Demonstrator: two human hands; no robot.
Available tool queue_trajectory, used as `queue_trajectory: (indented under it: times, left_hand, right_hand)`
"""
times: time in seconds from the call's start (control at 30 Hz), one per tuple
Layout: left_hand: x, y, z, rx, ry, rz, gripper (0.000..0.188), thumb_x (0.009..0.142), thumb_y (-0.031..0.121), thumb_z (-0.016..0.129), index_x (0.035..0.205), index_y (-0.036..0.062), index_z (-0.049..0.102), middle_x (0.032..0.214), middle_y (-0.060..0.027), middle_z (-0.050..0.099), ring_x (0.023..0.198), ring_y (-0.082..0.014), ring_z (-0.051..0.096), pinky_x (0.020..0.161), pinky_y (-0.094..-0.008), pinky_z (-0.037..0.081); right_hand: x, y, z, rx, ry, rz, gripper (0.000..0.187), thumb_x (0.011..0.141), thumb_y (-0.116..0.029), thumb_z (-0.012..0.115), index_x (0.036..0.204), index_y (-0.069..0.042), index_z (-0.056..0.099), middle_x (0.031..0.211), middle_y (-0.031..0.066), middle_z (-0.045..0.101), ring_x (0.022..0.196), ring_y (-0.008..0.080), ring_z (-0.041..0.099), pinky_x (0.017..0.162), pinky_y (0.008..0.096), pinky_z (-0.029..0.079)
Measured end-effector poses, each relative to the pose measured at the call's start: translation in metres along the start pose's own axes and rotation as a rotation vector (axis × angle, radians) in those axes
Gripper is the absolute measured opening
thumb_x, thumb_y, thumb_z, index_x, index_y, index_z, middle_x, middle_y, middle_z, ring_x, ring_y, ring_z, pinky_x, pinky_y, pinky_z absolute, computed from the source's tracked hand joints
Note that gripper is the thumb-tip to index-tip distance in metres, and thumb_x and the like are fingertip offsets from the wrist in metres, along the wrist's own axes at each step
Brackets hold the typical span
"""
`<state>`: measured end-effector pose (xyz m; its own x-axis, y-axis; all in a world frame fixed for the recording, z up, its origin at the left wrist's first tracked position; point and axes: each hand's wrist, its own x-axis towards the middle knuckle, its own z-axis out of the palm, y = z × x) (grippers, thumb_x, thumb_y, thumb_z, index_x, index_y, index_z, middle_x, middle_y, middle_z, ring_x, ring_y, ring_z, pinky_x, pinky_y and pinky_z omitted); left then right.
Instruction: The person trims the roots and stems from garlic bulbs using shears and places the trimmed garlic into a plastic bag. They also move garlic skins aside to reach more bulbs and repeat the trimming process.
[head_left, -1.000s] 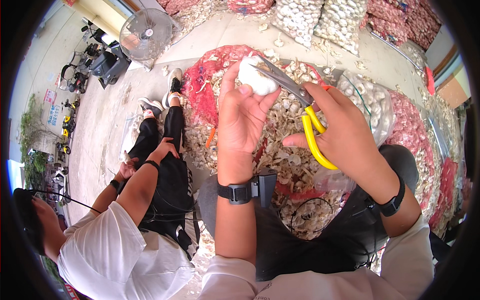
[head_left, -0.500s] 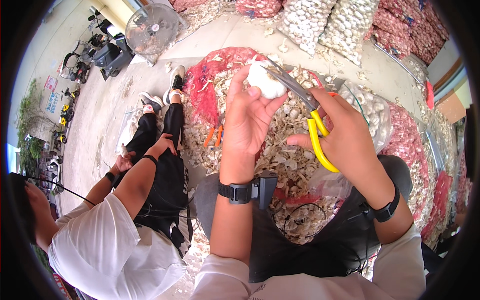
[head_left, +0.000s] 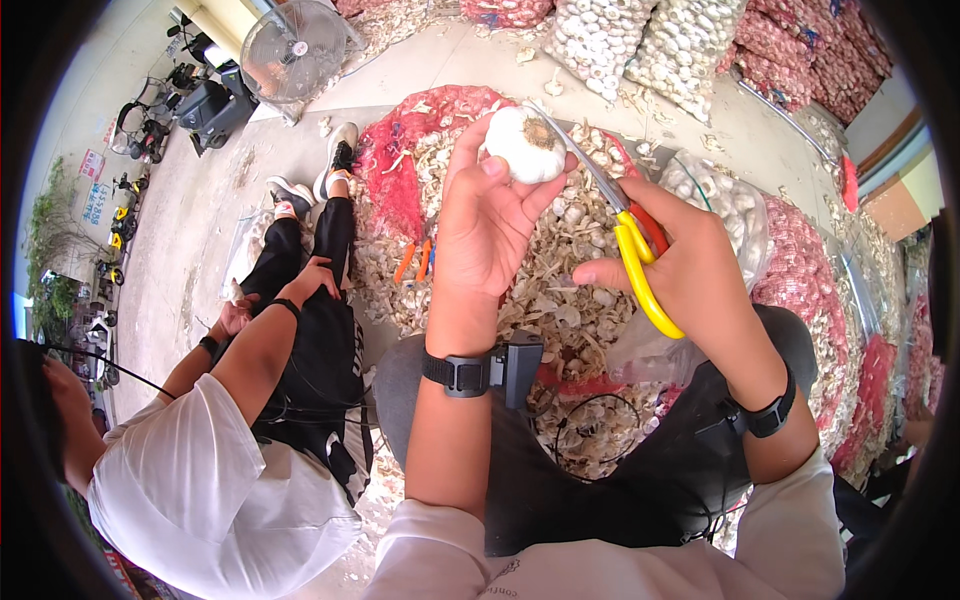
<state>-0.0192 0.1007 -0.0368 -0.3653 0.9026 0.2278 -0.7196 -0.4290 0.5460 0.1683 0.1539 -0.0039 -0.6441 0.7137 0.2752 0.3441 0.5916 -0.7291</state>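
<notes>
A white garlic bulb [head_left: 520, 150] rests in the fingers of my left hand [head_left: 490, 205], its brown root end turned toward the upper right. My right hand [head_left: 690, 260] grips a pair of scissors [head_left: 640, 270] with yellow and red handles. The grey blades point up and left, their tips beside the bulb's root end. Whether the blades touch the bulb I cannot tell. Below both hands spreads a heap of garlic bulbs and dry skins [head_left: 560, 290] on red mesh [head_left: 395, 195].
To my left sits a co-worker [head_left: 220, 470] in a white shirt. Orange-handled pliers or snips [head_left: 415, 260] lie on the heap. A clear bag of garlic [head_left: 715, 205] stands at right, full mesh sacks [head_left: 680, 60] behind. A fan [head_left: 295, 50] stands far left.
The garlic bulb has turned so that its brown root end shows more fully. The scissors have swung slightly more upright, and red shows more on their handle.
</notes>
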Motion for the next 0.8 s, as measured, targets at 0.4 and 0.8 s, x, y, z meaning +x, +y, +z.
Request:
queue_trajectory:
  times: [0.4, 0.8]
  left_hand:
    - [-0.011, -0.001, 0.010, -0.110, -0.338, -0.107, 0.059, 0.093, 0.024, 0.058, 0.138, -0.0049, 0.033, 0.133, -0.0264, 0.047, 0.111, -0.0389, 0.059, 0.087, -0.0357, 0.058]
    - [-0.068, -0.052, 0.039, 0.303, -0.404, -0.566, 0.049, 0.092, 0.022, 0.059, 0.131, -0.0039, 0.046, 0.120, -0.0187, 0.060, 0.102, -0.0264, 0.064, 0.082, -0.0321, 0.058]
  right_hand:
    - [-0.016, 0.005, -0.043, 0.196, 0.224, 0.170, 0.048, 0.078, -0.035, 0.081, 0.107, -0.001, 0.063, 0.055, -0.0001, 0.056, 0.047, 0.0039, 0.051, 0.042, 0.0194, 0.036]
    - [-0.041, 0.042, -0.070, 0.167, 0.357, 0.286, 0.031, 0.086, -0.024, 0.074, 0.103, -0.003, 0.058, 0.068, 0.0049, 0.062, 0.052, 0.0090, 0.055, 0.046, 0.0228, 0.043]
